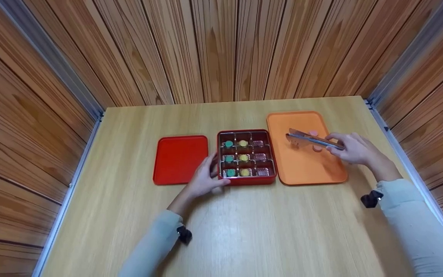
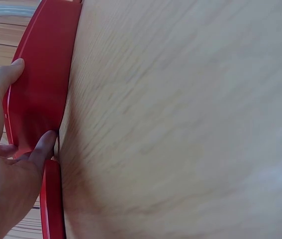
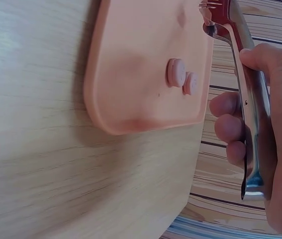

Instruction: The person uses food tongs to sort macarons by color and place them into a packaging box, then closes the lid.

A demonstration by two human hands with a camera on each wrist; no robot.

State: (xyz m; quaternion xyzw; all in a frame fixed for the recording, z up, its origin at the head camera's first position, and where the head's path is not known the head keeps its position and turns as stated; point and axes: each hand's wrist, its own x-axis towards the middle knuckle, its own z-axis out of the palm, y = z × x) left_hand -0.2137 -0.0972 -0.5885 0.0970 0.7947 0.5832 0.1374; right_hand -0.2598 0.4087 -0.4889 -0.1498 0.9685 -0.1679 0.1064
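My left hand (image 1: 203, 177) grips the near left corner of a red box (image 1: 249, 181), thumb on its front wall and fingers along its left side. Inside, a clear divided insert (image 1: 260, 157) has green macarons (image 1: 229, 158) in its left column and yellow macarons (image 1: 243, 157) in the middle one. Bare ridged plastic shows in the right column. Above an orange tray (image 1: 302, 175), my right hand (image 1: 352, 148) holds metal tongs (image 1: 312, 139), their tips pointing left toward the box. Two pink macarons (image 3: 176, 72) lie close together on the tray below the tongs.
A shallow red lid (image 1: 179, 159) lies left of the box, close by its wall. The orange tray stands along the box's right side. Wood-panelled walls (image 1: 214, 50) enclose the back and both sides of the light wooden table (image 1: 244, 231).
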